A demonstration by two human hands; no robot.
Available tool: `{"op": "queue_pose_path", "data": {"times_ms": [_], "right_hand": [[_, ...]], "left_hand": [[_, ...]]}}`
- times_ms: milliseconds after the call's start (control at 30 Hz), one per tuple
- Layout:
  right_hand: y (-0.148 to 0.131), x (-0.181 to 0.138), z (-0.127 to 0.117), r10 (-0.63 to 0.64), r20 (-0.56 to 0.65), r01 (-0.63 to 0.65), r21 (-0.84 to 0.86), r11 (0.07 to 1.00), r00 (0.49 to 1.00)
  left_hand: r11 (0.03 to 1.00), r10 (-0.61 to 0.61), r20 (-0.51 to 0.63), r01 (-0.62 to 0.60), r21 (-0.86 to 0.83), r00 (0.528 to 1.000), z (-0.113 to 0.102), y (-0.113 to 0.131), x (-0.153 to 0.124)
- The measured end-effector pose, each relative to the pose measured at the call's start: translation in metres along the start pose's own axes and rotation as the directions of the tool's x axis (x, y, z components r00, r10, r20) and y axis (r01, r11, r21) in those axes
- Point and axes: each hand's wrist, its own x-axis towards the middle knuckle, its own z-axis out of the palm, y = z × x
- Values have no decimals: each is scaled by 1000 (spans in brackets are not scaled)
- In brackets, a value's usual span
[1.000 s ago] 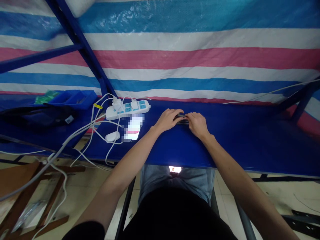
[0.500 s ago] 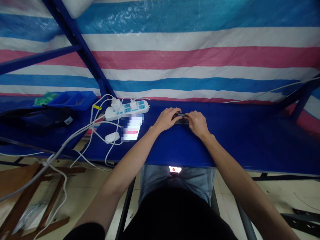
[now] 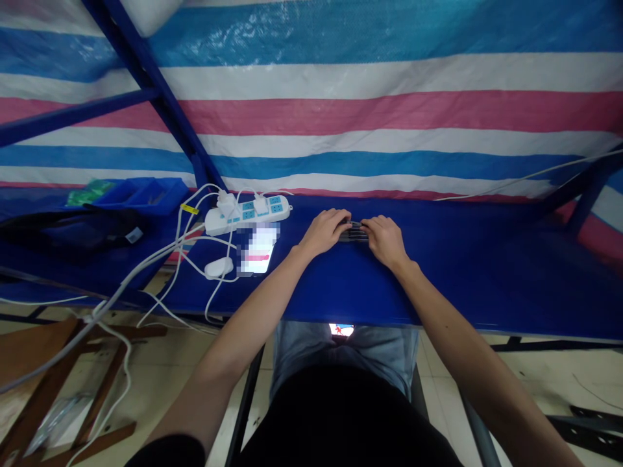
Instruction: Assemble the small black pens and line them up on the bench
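Several slim dark pen-like sticks (image 3: 358, 233) lie side by side on the blue tabletop (image 3: 350, 285), in the middle of the head view. My left hand (image 3: 326, 231) grips their left ends with curled fingers. At the right ends, my right hand (image 3: 384, 239) is closed on them, thumb toward the near side. Only the middle stretch of the sticks shows between the hands. Their ends are hidden by the fingers, and their exact kind is too small to make out.
Left of my arms are a white power strip (image 3: 248, 215) with plugs, a lit phone (image 3: 259, 251), a white adapter (image 3: 219, 267) and tangled cables. Farther left sit a blue divided bin (image 3: 160, 193) and a black bag (image 3: 73, 230). Another lit screen (image 3: 341, 329) rests on my lap.
Both hands stay at nearly the same place. The fingers have shifted slightly, and more of the sticks now shows between them.
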Motion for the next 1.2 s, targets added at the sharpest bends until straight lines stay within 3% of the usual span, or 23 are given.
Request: {"op": "queue_pose_path", "data": {"times_ms": [267, 767, 1000, 1200], "right_hand": [[-1, 0, 1, 11, -7, -11, -6, 1000, 1000], [-2, 0, -4, 16, -29, -15, 57, 998, 999], [-5, 3, -8, 19, -38, -17, 55, 998, 999], [4, 1, -8, 102, -114, -96, 56, 994, 988]], "left_hand": [[1000, -4, -26, 3, -24, 1000, 0, -2, -1], [999, 35, 33, -36, 22, 999, 0, -1, 0], [999, 13, -21, -12, 36, 1000, -2, -5, 2], [999, 10, -86, -12, -31, 996, -2, -8, -1]]}}
